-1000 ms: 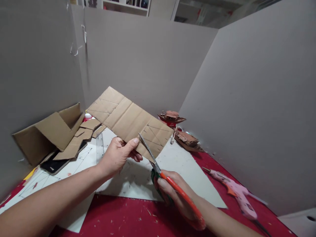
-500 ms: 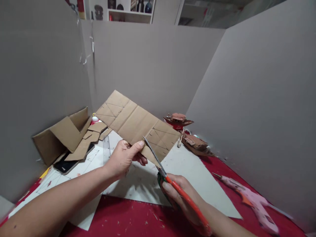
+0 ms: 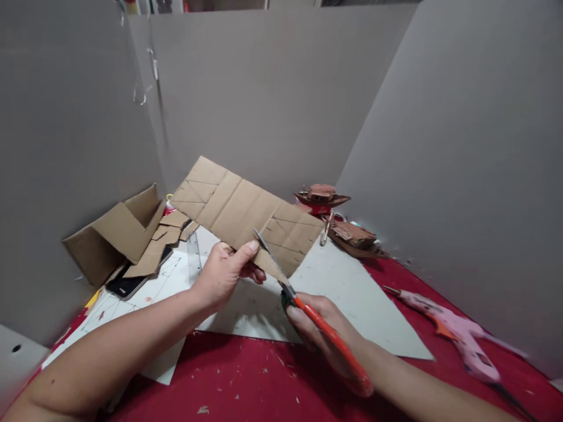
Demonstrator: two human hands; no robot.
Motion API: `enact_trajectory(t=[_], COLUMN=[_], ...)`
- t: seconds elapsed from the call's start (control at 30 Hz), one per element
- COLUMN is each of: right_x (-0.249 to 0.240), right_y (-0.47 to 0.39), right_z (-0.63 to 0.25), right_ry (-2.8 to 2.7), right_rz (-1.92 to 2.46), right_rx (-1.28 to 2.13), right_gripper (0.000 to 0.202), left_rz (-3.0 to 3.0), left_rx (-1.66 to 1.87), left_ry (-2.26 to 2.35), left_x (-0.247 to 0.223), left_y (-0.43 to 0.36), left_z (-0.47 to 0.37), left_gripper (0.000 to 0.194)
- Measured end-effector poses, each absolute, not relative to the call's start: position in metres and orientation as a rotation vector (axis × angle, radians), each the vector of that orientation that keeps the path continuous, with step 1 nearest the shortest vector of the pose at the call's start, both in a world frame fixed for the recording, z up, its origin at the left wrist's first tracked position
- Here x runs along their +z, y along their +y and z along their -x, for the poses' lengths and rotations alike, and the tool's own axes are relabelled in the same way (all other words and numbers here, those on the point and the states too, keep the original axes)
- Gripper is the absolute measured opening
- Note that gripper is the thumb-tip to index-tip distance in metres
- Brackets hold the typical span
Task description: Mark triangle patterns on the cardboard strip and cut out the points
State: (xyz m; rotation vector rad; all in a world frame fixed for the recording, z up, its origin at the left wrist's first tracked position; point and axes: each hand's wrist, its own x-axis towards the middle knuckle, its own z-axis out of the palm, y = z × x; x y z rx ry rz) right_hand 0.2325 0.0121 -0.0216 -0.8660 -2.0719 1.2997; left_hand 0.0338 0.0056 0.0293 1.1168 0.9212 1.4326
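My left hand (image 3: 231,266) pinches the lower edge of a flat cardboard piece (image 3: 240,205), thumb on top. Pencil lines mark the cardboard near both ends, and it is held tilted above the white sheets. Orange-handled scissors (image 3: 325,334) are in my right hand (image 3: 325,322), their blades lying across the cardboard's lower part, just right of my left thumb. A narrow flap of cardboard shows between the blades and my left fingers. Part of the right hand's grip is hidden behind the handle.
Folded cardboard (image 3: 109,234) and scraps lie over a phone (image 3: 127,284) at left, beside a clear ruler (image 3: 194,252). Two brown model boats (image 3: 321,193) stand at back right. A pink glue gun (image 3: 457,328) rests on the red cloth (image 3: 246,375). Grey panels surround the table.
The camera view has tilted down slightly, so the back shelf is mostly out of frame. Both hands keep their holds, and the scissor blades look a little closer together.
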Motion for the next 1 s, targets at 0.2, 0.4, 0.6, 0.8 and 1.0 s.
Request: enact_trajectory(t=[0.2,0.4,0.6,0.8,1.0], right_x=[-0.021,-0.023,-0.027,-0.016,-0.004], right_y=[0.013,0.013,0.015,0.014,0.019], right_z=[-0.233,-0.234,-0.233,-0.234,-0.237], right_ry=[-2.097,-2.099,-2.100,-2.172,-2.313], right_rz=[0.788,0.688,0.717,0.746,0.653], right_rx=[1.267,1.273,1.253,1.213,1.097], right_gripper=[0.054,0.047,0.040,0.034,0.027], left_rz=[-1.132,-1.114,-1.097,-1.118,-1.129], left_rx=[1.437,1.431,1.452,1.518,1.724], left_ry=[0.958,0.999,1.026,1.003,0.991], left_x=[0.035,0.041,0.044,0.044,0.070], left_y=[0.000,-0.006,-0.008,-0.006,0.001], left_z=[-0.035,-0.036,-0.037,-0.034,-0.016], left_gripper=[0.039,0.037,0.036,0.043,0.028])
